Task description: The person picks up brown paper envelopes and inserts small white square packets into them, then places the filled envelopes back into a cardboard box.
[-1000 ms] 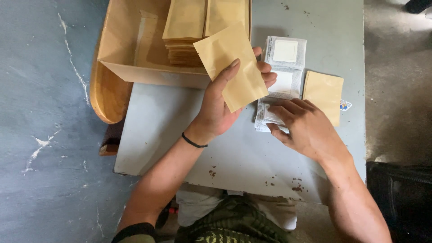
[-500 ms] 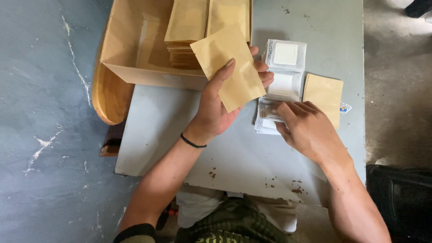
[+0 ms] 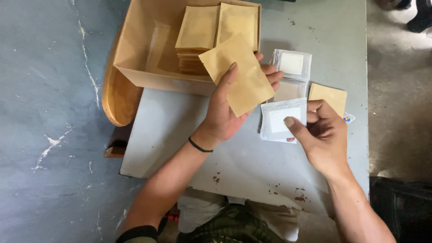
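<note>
My left hand (image 3: 225, 114) holds a tan paper envelope (image 3: 243, 78) up over the grey table (image 3: 180, 135), thumb on its front, fingers behind. My right hand (image 3: 321, 135) pinches a small stack of white sachets with a square pad (image 3: 281, 119), lifted just off the table beside the envelope. Past them lie more white sachets (image 3: 292, 65) and a second tan envelope (image 3: 330, 96) flat on the table.
An open cardboard box (image 3: 139, 58) at the table's far left holds two stacks of tan envelopes (image 3: 200, 31). A round wooden stool edge (image 3: 114, 99) shows under the box. Grey concrete floor lies to the left; a dark bag (image 3: 400, 202) sits at the lower right.
My right hand has picked the white sachets up off the table and turned them toward me. The left hand keeps the envelope raised, almost still.
</note>
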